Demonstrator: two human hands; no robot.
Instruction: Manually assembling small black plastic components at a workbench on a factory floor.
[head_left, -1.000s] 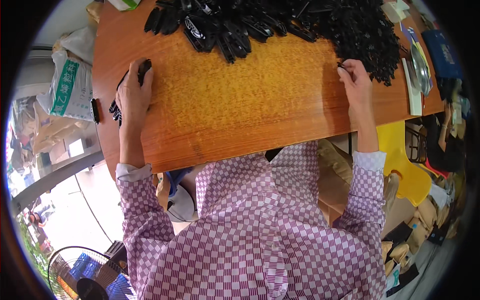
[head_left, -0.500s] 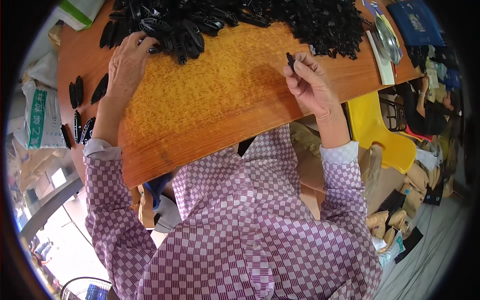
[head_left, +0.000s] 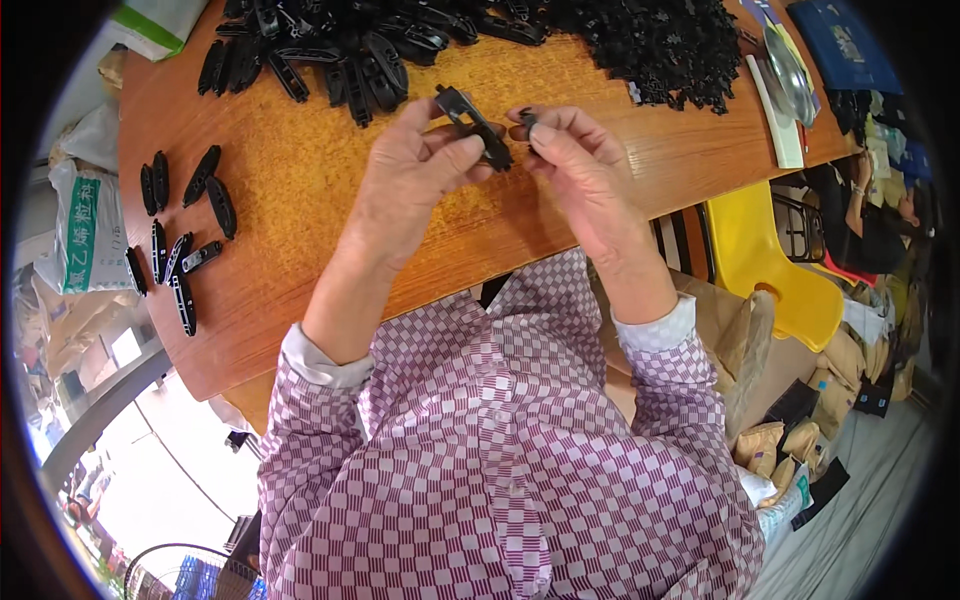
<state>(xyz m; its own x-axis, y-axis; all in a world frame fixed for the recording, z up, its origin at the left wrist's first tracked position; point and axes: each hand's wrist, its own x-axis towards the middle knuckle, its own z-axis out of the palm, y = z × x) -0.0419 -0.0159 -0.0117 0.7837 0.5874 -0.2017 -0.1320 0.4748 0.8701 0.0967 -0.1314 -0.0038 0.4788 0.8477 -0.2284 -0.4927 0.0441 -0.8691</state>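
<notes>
One long black casing (head_left: 456, 102) is clamped in the left grip (head_left: 408, 172); one small black piece (head_left: 527, 118) is pinched in the right grip (head_left: 588, 168).

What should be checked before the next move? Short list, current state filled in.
1. Left fingers gripping the long black part: ok.
2. Right fingers gripping the small black piece: ok.
3. Visible gap between the two held items: ok, they are apart.
4. Small piece fully in view for checking its orientation: not ok, partly covered by the right fingers.
5. Held items free of defects: cannot tell, detail too small.
6. Loose black parts at the table's left side away from both hands: ok.
</notes>
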